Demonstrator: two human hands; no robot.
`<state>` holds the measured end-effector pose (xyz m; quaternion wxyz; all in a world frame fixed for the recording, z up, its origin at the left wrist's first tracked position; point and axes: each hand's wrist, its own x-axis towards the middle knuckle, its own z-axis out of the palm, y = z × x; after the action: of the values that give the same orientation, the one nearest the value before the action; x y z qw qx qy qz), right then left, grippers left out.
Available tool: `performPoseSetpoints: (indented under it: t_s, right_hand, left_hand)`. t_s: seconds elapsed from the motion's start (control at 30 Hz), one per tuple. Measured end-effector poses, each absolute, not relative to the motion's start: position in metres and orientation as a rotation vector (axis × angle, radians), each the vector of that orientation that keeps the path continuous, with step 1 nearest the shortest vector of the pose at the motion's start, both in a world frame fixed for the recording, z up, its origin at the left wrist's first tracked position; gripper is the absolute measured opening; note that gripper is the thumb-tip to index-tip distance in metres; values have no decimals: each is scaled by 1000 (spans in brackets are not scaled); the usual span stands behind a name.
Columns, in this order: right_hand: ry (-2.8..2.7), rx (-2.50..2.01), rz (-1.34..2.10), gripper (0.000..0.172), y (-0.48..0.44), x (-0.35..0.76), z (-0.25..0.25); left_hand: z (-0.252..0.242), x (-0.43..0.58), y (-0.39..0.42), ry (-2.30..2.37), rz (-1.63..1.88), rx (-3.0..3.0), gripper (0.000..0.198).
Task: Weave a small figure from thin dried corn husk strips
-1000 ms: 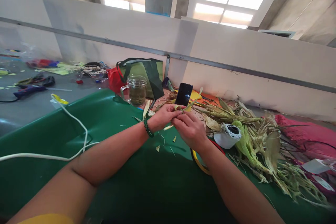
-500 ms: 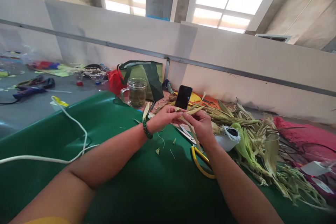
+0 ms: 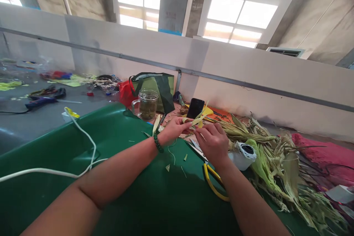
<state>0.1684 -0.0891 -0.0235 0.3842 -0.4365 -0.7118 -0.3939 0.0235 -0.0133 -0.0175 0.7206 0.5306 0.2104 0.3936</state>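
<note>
My left hand (image 3: 174,129), with a green bead bracelet on the wrist, pinches one end of a pale yellow-green corn husk strip (image 3: 197,119). My right hand (image 3: 214,142) is closed on the same strip just to the right, fingers curled round it. Both hands hover above the green table cover (image 3: 116,143). Yellow-handled scissors (image 3: 212,180) lie on the cover under my right forearm. A white spool of thread (image 3: 243,153) stands right of my right hand. A black phone (image 3: 195,108) leans upright just behind the hands.
A heap of dried and green corn husks (image 3: 276,155) fills the right side. A glass mug (image 3: 147,104) and a green bag (image 3: 157,86) stand at the back. A white cable (image 3: 80,143) crosses the cover at left. Pink cloth (image 3: 320,151) lies far right.
My hands have stayed together on the husk strip, working it between the fingers. My right forearm shifted, uncovering the scissors. The camera tilted up slightly.
</note>
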Motion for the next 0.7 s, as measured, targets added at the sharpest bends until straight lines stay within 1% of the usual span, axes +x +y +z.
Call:
performPoseSetpoints:
  t_s: [0.1, 0.17, 0.23, 0.37, 0.53, 0.7]
  right_hand:
    - [-1849, -1074, -1176, 21, -94, 160, -23]
    - [-1886, -1054, -1190, 24, -96, 155, -25]
    - [-1918, -1026, -1075, 23, -95, 153, -27]
    - [-1803, -1013, -745, 9, -89, 163, -27]
    - [-1808, -1084, -813, 13, -81, 183, -23]
    - [-1905, -1059, -853, 13, -81, 190, -18]
  left_hand:
    - [-19, 24, -14, 471, 878, 1203, 39]
    - [-20, 24, -13, 471, 879, 1231, 38]
    - [-20, 23, -12, 466, 879, 1257, 37]
    - [-18, 20, -8, 474, 894, 1351, 40]
    - [-16, 19, -10, 436, 823, 1454, 52]
    - [-13, 18, -14, 439, 805, 1451, 50]
